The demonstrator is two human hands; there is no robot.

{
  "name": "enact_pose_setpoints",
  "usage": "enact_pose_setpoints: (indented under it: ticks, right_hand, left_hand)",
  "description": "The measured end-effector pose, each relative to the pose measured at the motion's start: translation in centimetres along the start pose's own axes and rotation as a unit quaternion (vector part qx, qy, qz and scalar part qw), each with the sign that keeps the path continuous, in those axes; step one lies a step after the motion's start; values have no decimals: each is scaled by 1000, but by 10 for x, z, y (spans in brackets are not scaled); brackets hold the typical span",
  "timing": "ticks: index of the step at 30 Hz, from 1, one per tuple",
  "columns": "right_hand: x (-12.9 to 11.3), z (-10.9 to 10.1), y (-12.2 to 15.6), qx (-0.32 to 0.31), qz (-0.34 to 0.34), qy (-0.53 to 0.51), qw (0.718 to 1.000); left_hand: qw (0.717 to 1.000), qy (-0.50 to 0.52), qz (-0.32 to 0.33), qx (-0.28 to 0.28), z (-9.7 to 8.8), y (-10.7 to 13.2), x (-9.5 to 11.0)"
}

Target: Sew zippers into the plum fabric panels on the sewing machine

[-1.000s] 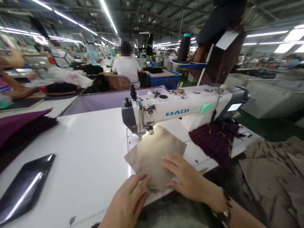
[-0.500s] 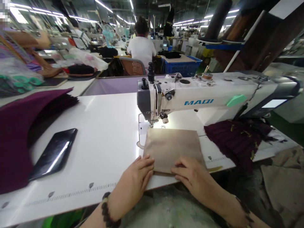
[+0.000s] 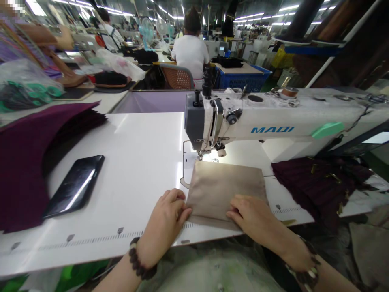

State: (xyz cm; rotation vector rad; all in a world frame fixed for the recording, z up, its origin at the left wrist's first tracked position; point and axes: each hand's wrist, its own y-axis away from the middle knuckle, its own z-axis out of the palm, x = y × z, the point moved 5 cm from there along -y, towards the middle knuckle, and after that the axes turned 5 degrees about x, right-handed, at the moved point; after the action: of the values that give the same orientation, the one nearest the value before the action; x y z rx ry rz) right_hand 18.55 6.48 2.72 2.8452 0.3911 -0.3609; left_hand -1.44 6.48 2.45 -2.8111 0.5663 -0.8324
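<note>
A beige fabric piece (image 3: 225,190) lies flat on the white sewing table, its far left corner by the needle area of the sewing machine (image 3: 267,121). My left hand (image 3: 168,219) is at the near left edge of this fabric, thumb and fingers closed on it. On top of its right part rests my right hand (image 3: 253,219), with fingers curled together and gripping the cloth near the front edge. The presser foot (image 3: 200,155) stands just beyond the far edge; whether it touches the fabric I cannot tell.
A black phone (image 3: 74,184) and stacked maroon fabric (image 3: 24,162) lie to the left. Maroon pieces with gold zipper pulls (image 3: 316,178) are at the right under the machine arm. Ahead, a person in white (image 3: 191,52) sits beside a blue crate (image 3: 243,79).
The view has shifted, so the machine appears further right. My left hand has moved to the fabric's left edge and closed there. My right fingers have curled in more on the cloth.
</note>
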Motion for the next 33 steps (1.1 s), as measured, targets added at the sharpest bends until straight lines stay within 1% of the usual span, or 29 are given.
enact_pose_setpoints:
  ticks: [3,6,8,10,11,12,13,15,17,18,20,23,27,33]
  right_hand:
    - [0,-2,-4,-4,-6,9,1000]
    - [-2,-3,-7,-11,-9,14,1000]
    - [-4,-3,-6,-25,3,24,999]
    - [-7,-1,-5,-53,13,50,997]
    - [-9,0,-4,-65,4,64,996]
    - [-13,1,-4,-64,-19,78,995]
    - [-17,1,-5,-45,-52,91,993]
    - [-24,-2,-9,36,-130,110,985]
    - [-27,-2,-16,115,-207,119,964]
    - [-27,-1,-20,133,-236,118,955]
    - [-24,5,-29,135,-273,109,946]
    - [-18,10,-38,123,-263,97,952]
    - [-18,8,-40,118,-252,91,956]
    - [-20,4,-48,139,-251,98,953]
  left_hand:
    - [1000,-25,18,-1,3,-1,2]
    - [997,-59,50,11,1,0,7]
    - [990,-95,104,13,-1,2,12]
    - [975,-142,169,-2,0,4,17]
    - [966,-168,193,-14,1,3,18]
    - [958,-194,208,-24,3,0,18]
    - [952,-218,212,-34,5,-5,16]
    - [943,-253,210,-54,11,-21,13]
    - [938,-263,215,-71,17,-38,11]
    - [937,-262,218,-76,20,-45,10]
    - [937,-255,222,-85,25,-56,9]
    - [940,-245,218,-96,31,-61,8]
    - [944,-240,205,-97,35,-60,8]
    - [954,-223,178,-92,32,-72,6]
